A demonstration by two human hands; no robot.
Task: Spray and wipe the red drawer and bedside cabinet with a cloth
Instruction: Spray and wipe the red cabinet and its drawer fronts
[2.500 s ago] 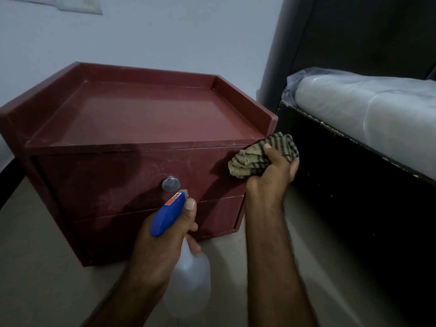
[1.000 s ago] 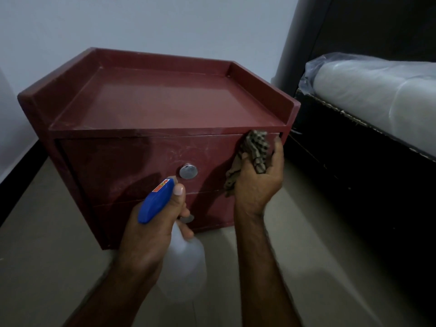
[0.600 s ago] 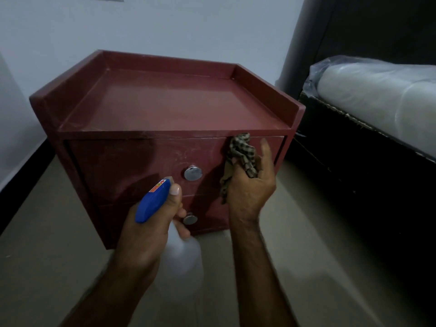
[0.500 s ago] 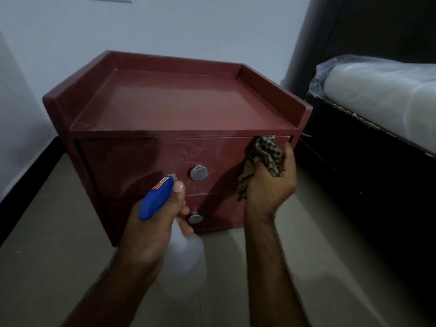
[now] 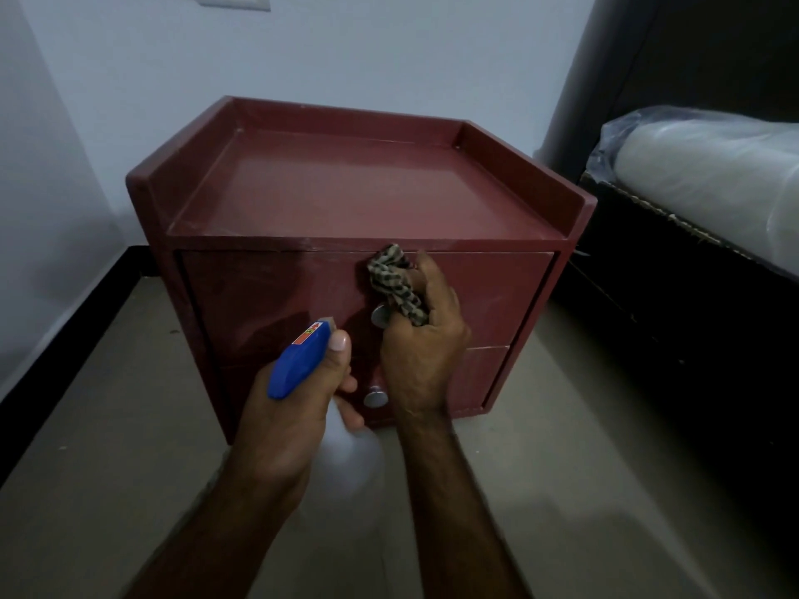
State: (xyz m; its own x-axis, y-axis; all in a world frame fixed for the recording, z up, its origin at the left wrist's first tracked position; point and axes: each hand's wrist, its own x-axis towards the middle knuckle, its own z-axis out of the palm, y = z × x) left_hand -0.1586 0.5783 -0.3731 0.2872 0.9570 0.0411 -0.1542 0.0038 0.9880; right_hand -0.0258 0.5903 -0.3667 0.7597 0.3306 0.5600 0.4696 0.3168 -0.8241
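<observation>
The red bedside cabinet [image 5: 359,188] stands on the floor with a raised rim around its top. Its upper red drawer [image 5: 488,291] and the lower drawer each carry a round metal knob; the lower knob [image 5: 375,399] shows between my hands. My right hand [image 5: 426,339] presses a crumpled checked cloth [image 5: 395,281] against the middle of the upper drawer front, just above its knob [image 5: 379,315]. My left hand [image 5: 289,408] grips a white spray bottle [image 5: 350,456] with a blue trigger head [image 5: 298,363], its nozzle pointing at the drawer front.
A dark bed frame [image 5: 674,296] with a plastic-wrapped mattress [image 5: 717,170] stands close on the right. White walls [image 5: 346,49] rise behind and to the left, with a black skirting [image 5: 65,339]. Tiled floor [image 5: 108,469] lies in front.
My right hand slid the cloth leftward along the upper drawer front, from its right end to the middle above the knob. The spray bottle stayed aimed at the drawers.
</observation>
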